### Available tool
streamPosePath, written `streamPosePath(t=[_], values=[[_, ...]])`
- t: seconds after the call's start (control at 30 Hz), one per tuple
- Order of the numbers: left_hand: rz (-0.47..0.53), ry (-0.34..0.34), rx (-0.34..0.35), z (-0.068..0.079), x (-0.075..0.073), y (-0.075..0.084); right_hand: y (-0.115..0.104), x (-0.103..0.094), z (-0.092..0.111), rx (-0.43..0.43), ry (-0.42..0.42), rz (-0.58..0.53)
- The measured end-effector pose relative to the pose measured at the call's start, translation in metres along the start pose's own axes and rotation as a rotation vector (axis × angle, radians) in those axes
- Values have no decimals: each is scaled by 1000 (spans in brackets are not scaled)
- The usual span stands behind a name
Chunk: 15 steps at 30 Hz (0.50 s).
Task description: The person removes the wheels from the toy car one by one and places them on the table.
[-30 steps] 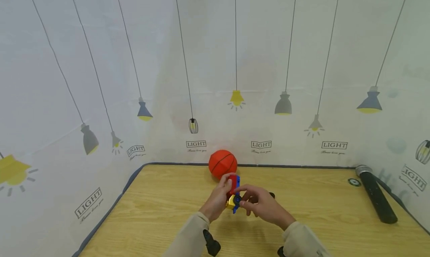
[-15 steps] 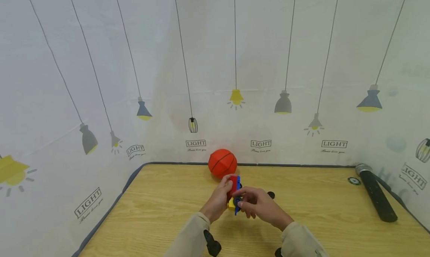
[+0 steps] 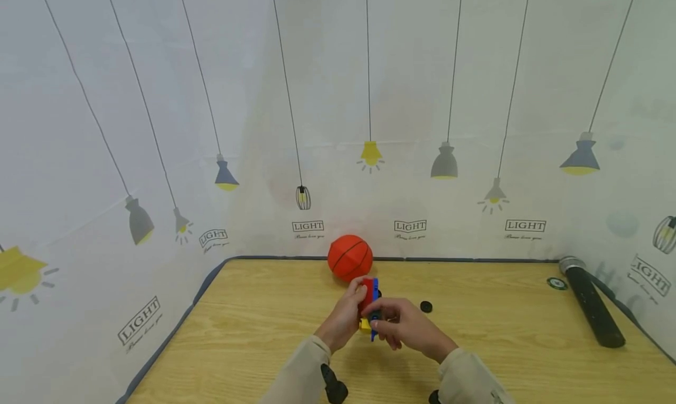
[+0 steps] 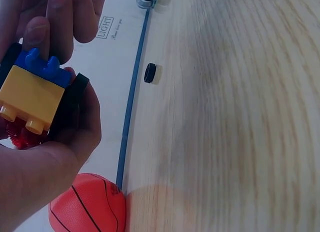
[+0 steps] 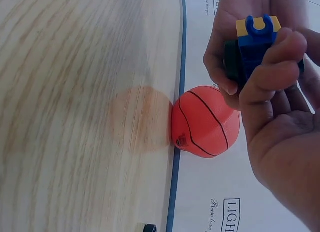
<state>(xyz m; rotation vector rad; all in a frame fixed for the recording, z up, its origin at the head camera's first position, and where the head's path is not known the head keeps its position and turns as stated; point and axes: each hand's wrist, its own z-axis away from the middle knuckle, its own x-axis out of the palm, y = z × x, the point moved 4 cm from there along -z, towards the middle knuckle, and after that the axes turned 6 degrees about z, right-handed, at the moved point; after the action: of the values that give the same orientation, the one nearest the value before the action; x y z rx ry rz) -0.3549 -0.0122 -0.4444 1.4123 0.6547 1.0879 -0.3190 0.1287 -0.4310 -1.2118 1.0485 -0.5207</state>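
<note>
Your left hand [image 3: 343,315] is gripping, right hand [image 3: 413,326] pinching, a seemingly part-wheeled brick toy [image 4: 32,95]; one loose black wheel [image 3: 426,306] is lying apart, unfitted.

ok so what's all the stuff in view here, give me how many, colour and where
table: 1, wood-toned, lower head view
toy: 1, red, blue and yellow with black wheels, centre, above table
ball: 1, red with black lines, table's back edge
wheel: 1, black, on table, right of toy
mic: 1, black with silver head, table's right side
disc: 1, dark and pale, left of mic
backdrop: 1, whitish with printed lamps, around table
left hand: 1, bare, gripping toy
right hand: 1, bare, fingers on toy
sleeves: 2, beige, bottom
</note>
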Motion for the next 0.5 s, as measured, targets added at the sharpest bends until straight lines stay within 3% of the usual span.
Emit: streamPosePath(t=[0.5], values=[[-68, -83, -16, 2, 5, 0, -3, 2, 1, -29, 38, 50]])
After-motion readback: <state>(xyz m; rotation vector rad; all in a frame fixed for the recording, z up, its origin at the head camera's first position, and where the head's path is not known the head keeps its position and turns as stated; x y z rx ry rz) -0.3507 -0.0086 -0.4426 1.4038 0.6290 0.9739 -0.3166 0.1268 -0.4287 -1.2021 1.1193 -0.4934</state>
